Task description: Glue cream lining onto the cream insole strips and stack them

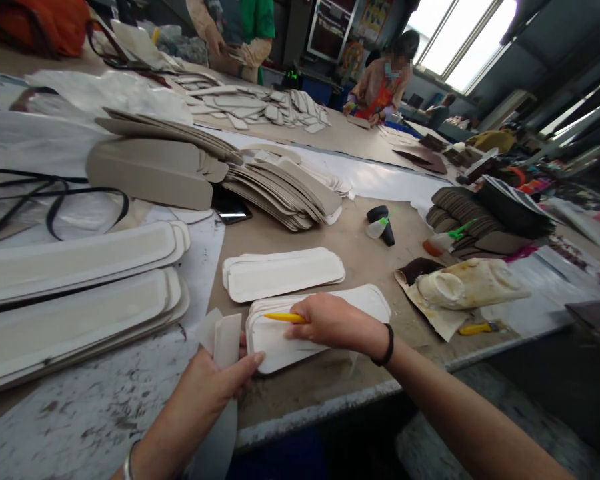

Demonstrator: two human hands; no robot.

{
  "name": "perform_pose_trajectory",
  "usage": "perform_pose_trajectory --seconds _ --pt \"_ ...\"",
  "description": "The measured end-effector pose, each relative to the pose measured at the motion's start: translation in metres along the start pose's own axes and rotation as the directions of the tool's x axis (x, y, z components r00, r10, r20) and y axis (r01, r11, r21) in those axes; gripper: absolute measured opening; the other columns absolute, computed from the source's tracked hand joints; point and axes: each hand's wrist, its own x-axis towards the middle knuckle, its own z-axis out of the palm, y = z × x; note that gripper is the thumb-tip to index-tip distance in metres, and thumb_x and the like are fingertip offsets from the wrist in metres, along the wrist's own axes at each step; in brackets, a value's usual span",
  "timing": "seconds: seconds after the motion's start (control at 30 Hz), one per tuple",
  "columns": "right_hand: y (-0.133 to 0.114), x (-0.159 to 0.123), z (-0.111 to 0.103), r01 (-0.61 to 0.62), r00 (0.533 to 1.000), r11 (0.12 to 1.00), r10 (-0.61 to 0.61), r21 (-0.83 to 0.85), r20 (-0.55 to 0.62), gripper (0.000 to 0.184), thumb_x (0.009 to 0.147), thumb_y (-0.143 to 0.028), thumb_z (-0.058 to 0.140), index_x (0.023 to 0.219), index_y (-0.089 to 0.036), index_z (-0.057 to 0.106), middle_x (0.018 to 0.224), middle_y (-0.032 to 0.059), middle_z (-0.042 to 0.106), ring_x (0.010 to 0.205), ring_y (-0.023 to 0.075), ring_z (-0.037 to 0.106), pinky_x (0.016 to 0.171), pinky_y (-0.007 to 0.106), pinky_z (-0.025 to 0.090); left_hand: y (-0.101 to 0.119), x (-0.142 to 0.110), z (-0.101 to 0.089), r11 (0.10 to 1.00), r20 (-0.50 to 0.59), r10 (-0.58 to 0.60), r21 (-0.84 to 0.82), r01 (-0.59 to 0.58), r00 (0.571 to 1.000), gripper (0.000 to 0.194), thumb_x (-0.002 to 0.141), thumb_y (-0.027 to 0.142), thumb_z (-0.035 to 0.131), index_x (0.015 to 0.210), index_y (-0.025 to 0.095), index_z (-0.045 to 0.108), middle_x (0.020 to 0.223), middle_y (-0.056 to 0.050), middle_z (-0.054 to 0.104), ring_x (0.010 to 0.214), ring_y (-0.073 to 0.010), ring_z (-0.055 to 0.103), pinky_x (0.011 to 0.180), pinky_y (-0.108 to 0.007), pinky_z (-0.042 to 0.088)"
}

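Note:
My right hand [337,323] is closed around a slim yellow pointed tool [286,318] and rests on a stack of white elongated panels with rounded corners [365,303]. Its tip points left, over the top panel. At the stack's left end, my left hand [223,377] grips a pale, bent strip [227,340] standing up between thumb and fingers. The left thumb reaches to the near left corner of the top panel; some left fingers are hidden behind the strip. Just beyond lies a second, smaller stack of white panels [285,273].
Long cream panels [80,307] lie stacked at left. Beyond are fanned beige pieces [285,190] and a phone [231,212]. To the right stand a small green-tipped bottle [377,228], a glue-stained container [473,285] and a yellow-handled brush [475,328]. Co-workers stand at the far table.

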Motion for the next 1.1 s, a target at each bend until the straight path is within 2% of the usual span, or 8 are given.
perform_pose_trajectory --seconds 0.1,0.27,0.47,0.57,0.87,0.97,1.1 --pt "0.000 0.002 0.002 0.014 1.000 0.998 -0.015 -0.063 -0.008 0.025 0.088 -0.041 0.060 0.091 -0.019 0.071 0.084 0.0068 0.071 0.073 0.0184 0.060 0.055 0.024 0.028 -0.002 0.000 0.000 1.000 -0.007 0.006 0.004 -0.006 1.000 0.043 0.051 0.051 0.074 0.073 0.019 0.057 0.047 0.006 0.054 0.047 -0.0135 0.046 0.047 -0.025 0.038" --pt "0.000 0.003 0.003 0.034 0.999 0.992 -0.036 -0.122 -0.013 0.027 0.089 -0.043 0.060 0.097 -0.020 0.072 0.089 0.0083 0.074 0.080 0.0221 0.064 0.056 0.025 0.031 0.000 0.002 0.002 0.997 -0.027 0.042 0.071 -0.040 0.999 0.036 0.063 0.054 0.069 0.067 0.021 0.055 0.045 0.005 0.054 0.047 -0.0146 0.048 0.049 -0.025 0.039" --pt "0.000 0.001 0.002 0.068 0.998 0.984 -0.070 -0.164 -0.006 0.028 0.092 -0.042 0.057 0.104 -0.020 0.070 0.094 0.0093 0.074 0.086 0.0244 0.066 0.060 0.026 0.036 0.008 0.003 0.007 0.997 -0.074 0.024 0.076 -0.018 0.997 0.034 0.053 0.052 0.070 0.056 0.023 0.054 0.043 0.002 0.055 0.046 -0.0168 0.050 0.048 -0.028 0.040" --pt "0.000 0.000 0.001 0.080 0.996 0.984 -0.083 -0.157 -0.011 0.029 0.092 -0.043 0.056 0.103 -0.021 0.070 0.093 0.0093 0.074 0.087 0.0247 0.067 0.062 0.026 0.037 0.013 0.001 0.009 0.998 -0.077 0.034 0.056 -0.030 0.996 0.035 0.050 0.054 0.070 0.055 0.023 0.054 0.043 0.003 0.055 0.046 -0.0162 0.049 0.048 -0.028 0.040" --pt "-0.005 -0.002 0.005 0.069 0.995 0.984 -0.079 -0.162 -0.055 0.029 0.090 -0.045 0.058 0.100 -0.020 0.071 0.094 0.0109 0.074 0.090 0.0271 0.067 0.063 0.028 0.039 0.013 0.004 0.012 0.990 -0.119 0.049 0.136 -0.033 0.992 0.037 0.045 0.055 0.070 0.053 0.023 0.052 0.039 0.002 0.052 0.043 -0.0165 0.047 0.047 -0.029 0.039" --pt "0.009 -0.018 0.004 0.020 0.995 0.989 -0.034 -0.145 -0.094 0.028 0.089 -0.043 0.061 0.097 -0.018 0.069 0.093 0.0107 0.073 0.088 0.0263 0.066 0.062 0.027 0.036 0.013 0.002 0.011 0.989 -0.109 0.073 0.140 -0.057 0.991 0.036 0.048 0.054 0.069 0.055 0.023 0.053 0.040 0.003 0.052 0.044 -0.0166 0.048 0.048 -0.029 0.039" --pt "0.049 -0.060 0.003 -0.146 0.973 0.989 0.142 -0.006 -0.180 0.019 0.090 -0.033 0.058 0.088 -0.016 0.066 0.089 0.0078 0.070 0.081 0.0207 0.063 0.064 0.026 0.036 0.008 0.001 0.006 0.992 -0.096 0.071 0.111 -0.060 0.993 0.039 0.051 0.055 0.072 0.061 0.023 0.054 0.040 0.005 0.053 0.044 -0.0164 0.047 0.048 -0.028 0.038"
